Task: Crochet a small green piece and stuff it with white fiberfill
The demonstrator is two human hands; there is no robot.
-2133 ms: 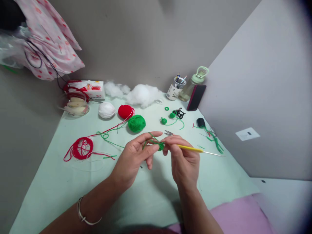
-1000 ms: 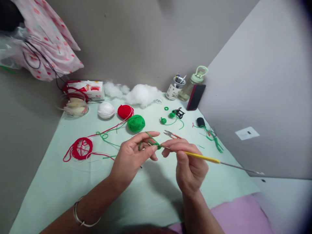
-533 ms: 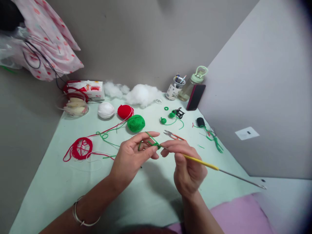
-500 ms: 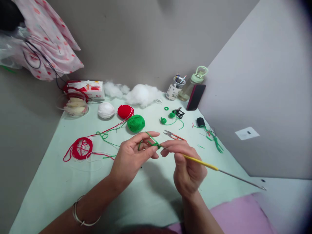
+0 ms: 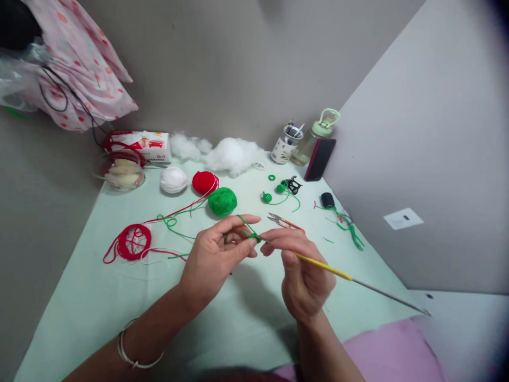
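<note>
My left hand (image 5: 217,254) is raised over the pale green table (image 5: 99,302), fingers curled, with green yarn (image 5: 247,231) looped over its forefinger and pinched at the fingertips. My right hand (image 5: 304,268) grips a crochet hook (image 5: 330,269) with a yellow handle; its tip sits in the green loop between both hands, and the long metal end points down to the right. The strand runs back toward the green yarn ball (image 5: 222,201).
Red yarn ball (image 5: 204,182), white ball (image 5: 174,179), loose red yarn coil (image 5: 129,243), white stuffing (image 5: 233,155), thread snips (image 5: 284,222), small green crocheted pieces (image 5: 274,193), a pen cup (image 5: 286,144), bottle (image 5: 318,135), phone (image 5: 320,159), glass bowl (image 5: 121,172) and box (image 5: 145,144) sit at the back.
My right hand has dropped and turned, so the hook's long end swings from level out to the right to slanting downward. The left hand keeps its pinch on the yarn, shifting slightly left.
</note>
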